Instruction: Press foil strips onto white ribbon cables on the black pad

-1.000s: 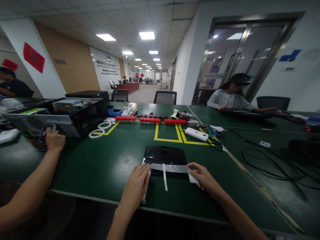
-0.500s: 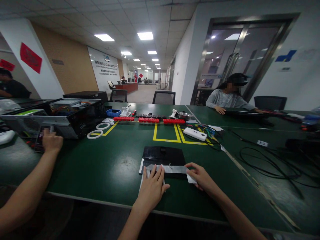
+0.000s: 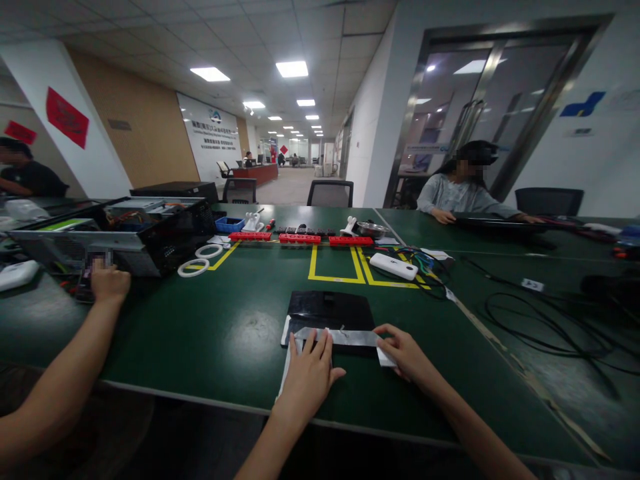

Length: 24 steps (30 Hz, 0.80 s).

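Silvery strip (image 3: 355,339), perhaps tape, lies touching both hands (image 3: 306,375) (image 3: 404,355).

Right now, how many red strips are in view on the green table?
3. The left strip lies by the blue tray, the right strip by the metal bowl, the middle strip between them. Others could be hidden.

The left grip (image 3: 307,375) hides part of the silvery strip (image 3: 359,339). A co-worker's arm (image 3: 65,373) is cut off by the left edge. Small lettering (image 3: 214,132) on the wall sign (image 3: 210,160) is unreadable.
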{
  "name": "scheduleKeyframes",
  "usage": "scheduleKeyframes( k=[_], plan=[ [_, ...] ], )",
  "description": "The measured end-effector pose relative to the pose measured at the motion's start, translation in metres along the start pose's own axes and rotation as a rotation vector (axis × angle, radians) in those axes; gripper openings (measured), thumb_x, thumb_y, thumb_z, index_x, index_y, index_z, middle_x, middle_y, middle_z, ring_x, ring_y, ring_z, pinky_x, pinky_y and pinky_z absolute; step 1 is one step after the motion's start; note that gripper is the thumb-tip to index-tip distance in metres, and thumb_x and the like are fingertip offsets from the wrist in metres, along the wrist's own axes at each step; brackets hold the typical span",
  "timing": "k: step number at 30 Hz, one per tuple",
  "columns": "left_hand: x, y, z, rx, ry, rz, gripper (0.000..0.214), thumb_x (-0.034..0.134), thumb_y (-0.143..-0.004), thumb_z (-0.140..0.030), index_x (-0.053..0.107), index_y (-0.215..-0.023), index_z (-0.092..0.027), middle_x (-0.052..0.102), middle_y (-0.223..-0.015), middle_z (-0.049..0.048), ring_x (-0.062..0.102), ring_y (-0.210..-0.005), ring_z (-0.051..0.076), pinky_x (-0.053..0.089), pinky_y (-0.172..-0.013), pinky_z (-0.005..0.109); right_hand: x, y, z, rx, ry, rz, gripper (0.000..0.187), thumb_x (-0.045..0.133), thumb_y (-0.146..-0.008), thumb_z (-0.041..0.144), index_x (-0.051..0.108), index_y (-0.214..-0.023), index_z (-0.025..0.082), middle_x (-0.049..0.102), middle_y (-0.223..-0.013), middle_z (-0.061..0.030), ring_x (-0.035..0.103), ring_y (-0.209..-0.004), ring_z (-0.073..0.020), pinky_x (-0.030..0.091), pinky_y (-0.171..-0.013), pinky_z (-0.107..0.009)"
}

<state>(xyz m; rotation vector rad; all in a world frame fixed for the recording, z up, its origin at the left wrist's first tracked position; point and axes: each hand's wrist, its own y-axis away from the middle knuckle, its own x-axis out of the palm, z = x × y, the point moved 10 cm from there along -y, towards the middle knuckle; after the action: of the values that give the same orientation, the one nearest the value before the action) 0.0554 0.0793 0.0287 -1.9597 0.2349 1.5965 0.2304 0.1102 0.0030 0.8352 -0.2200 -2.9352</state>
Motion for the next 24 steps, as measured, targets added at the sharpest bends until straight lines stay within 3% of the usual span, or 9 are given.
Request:
scheduleKeyframes(
  k=[12,15,18,21,24],
  plan=[
    [-0.003,-0.002,0.001,0.005,0.04,0.059,0.048,0.038,-0.092,-0.044,0.041,-0.134,-0.021,0.048,-0.136,0.0125,0.039,-0.127,0.033,0.025,-0.098,0.067,0.001,-0.002,-0.007,0.009,-0.018,0.003,0.031,0.044,-0.083,0.038,0.05,-0.105,0.017,0.046,-0.056,0.0066,0.041,-0.036,-0.0066,0.027,-0.028,-0.015],
    [-0.007,-0.002,0.007,0.002,0.11,0.074,0.047,0.037,-0.093,-0.042,0.039,-0.136,-0.021,0.048,-0.136,0.0114,0.04,-0.127,0.03,0.029,-0.099,0.062,-0.001,0.0,-0.006,0.02,-0.024,-0.012,0.029,0.045,-0.084,0.037,0.051,-0.104,0.017,0.045,-0.056,0.0066,0.041,-0.036,-0.0063,0.027,-0.029,-0.015],
    [-0.021,0.002,0.026,-0.023,0.207,0.013,0.045,0.036,-0.094,-0.038,0.039,-0.136,-0.022,0.05,-0.135,0.0094,0.043,-0.125,0.025,0.033,-0.102,0.051,-0.001,0.001,-0.005,0.017,-0.028,-0.006,0.03,0.045,-0.084,0.038,0.051,-0.104,0.017,0.047,-0.058,0.0059,0.043,-0.038,-0.0065,0.027,-0.029,-0.015],
    [-0.037,0.014,0.059,-0.122,0.255,-0.109,0.038,0.035,-0.095,-0.033,0.046,-0.129,-0.022,0.057,-0.128,0.0077,0.05,-0.119,0.022,0.037,-0.101,0.044,0.0,-0.001,-0.006,0.013,-0.029,0.013,0.032,0.044,-0.084,0.039,0.05,-0.106,0.016,0.048,-0.058,0.0056,0.043,-0.038,-0.0063,0.028,-0.03,-0.014],
    [-0.04,0.035,0.093,-0.229,0.257,-0.193,0.035,0.034,-0.095,-0.029,0.053,-0.122,-0.02,0.061,-0.121,0.0076,0.055,-0.113,0.02,0.04,-0.099,0.039,0.001,-0.003,-0.009,0.019,-0.043,0.034,0.035,0.045,-0.083,0.04,0.049,-0.108,0.016,0.049,-0.06,0.0052,0.042,-0.038,-0.006,0.027,-0.029,-0.014]
  ],
)
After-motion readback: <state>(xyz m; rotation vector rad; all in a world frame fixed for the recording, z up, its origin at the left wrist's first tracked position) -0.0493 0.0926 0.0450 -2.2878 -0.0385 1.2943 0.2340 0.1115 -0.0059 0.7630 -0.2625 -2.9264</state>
